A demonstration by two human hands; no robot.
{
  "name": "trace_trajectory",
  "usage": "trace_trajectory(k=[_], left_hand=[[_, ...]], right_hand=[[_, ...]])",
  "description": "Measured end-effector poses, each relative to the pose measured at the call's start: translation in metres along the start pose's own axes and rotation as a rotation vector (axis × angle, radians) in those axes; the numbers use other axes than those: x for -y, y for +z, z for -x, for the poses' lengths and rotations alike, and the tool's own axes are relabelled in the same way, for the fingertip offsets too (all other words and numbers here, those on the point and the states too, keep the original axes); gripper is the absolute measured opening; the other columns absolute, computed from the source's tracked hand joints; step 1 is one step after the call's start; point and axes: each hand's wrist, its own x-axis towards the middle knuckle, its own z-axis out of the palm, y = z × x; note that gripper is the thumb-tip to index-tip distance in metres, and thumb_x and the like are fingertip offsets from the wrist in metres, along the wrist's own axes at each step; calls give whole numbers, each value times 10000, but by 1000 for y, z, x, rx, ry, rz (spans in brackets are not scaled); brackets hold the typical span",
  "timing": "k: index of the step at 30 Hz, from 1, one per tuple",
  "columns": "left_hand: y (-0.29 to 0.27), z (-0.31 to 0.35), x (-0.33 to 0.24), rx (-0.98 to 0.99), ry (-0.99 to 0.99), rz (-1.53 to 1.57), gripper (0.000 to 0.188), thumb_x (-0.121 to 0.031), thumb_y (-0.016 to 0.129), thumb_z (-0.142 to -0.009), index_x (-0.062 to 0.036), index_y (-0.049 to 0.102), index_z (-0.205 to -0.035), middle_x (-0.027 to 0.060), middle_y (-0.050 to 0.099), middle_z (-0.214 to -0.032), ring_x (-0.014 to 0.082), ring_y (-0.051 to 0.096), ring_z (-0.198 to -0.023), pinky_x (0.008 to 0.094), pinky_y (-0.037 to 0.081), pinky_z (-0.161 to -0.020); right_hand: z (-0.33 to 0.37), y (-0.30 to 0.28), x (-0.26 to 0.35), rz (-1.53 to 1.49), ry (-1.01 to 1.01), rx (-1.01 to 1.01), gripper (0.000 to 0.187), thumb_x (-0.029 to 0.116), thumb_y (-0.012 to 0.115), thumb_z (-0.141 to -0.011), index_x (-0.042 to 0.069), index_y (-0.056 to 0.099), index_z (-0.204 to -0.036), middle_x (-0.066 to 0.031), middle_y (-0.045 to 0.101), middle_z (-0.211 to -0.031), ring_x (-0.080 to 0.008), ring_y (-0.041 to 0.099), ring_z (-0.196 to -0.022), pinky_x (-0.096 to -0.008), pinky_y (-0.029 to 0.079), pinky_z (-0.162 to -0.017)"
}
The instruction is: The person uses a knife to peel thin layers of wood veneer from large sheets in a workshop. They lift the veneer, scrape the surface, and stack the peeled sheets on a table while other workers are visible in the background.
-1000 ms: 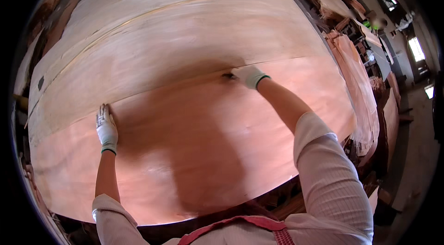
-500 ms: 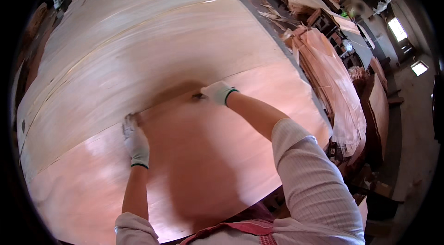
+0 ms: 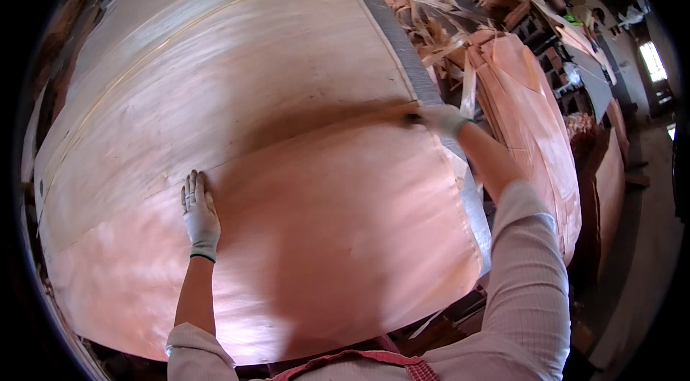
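A pinkish wood veneer sheet (image 3: pixel 338 237) covers the near part of a large surface, and a paler veneer sheet (image 3: pixel 273 50) lies beyond it. Fingers stretched out, my left hand (image 3: pixel 199 219) in a pale glove presses flat by the line where the two sheets meet. My right hand (image 3: pixel 442 121), gloved too and a little blurred, is at the right end of that line. It is closed round a small dark tool (image 3: pixel 413 118), whose kind is mostly hidden in the grip.
Stacked reddish veneer sheets (image 3: pixel 528 115) stand right of the work surface. Torn veneer scraps (image 3: pixel 431 29) lie beyond its right edge (image 3: pixel 392 36). A thin yellowish strip (image 3: pixel 172 32) crosses the pale sheet.
My right hand has swept rightward along the seam with the dark tool, reaching the sheet's right edge. My left hand stays flat at about the same place. The view has shifted slightly.
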Motion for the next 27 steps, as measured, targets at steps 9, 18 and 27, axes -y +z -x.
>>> trace_trajectory(k=[9,18,27], left_hand=[[5,-10,-11,26,-29,-11,464,-98,451,-917,-32,407,-1374,149,373,-1457,305,311,-1369,427,218,-1148],[-23,3,-16,-45,-204,-79,164,-222,571,-858,-95,587,-961,81,601,-933,272,571,-913,447,449,-797],[-5,19,-29,-116,-191,-12,163,-250,551,-876,-110,559,-959,95,557,-958,285,541,-933,398,455,-771]], right_hand=[[-2,8,-7,-266,67,-649,231,121,590,-840,63,617,-1063,-198,642,-937,-384,607,-902,-440,485,-774],[-111,-31,220,-306,-311,-239,360,320,657,-820,44,601,-1045,-215,608,-1004,-399,578,-938,-458,468,-798],[-36,-84,254,-502,-81,-569,268,68,566,-860,61,577,-1128,-125,669,-890,-255,652,-832,-355,493,-734]])
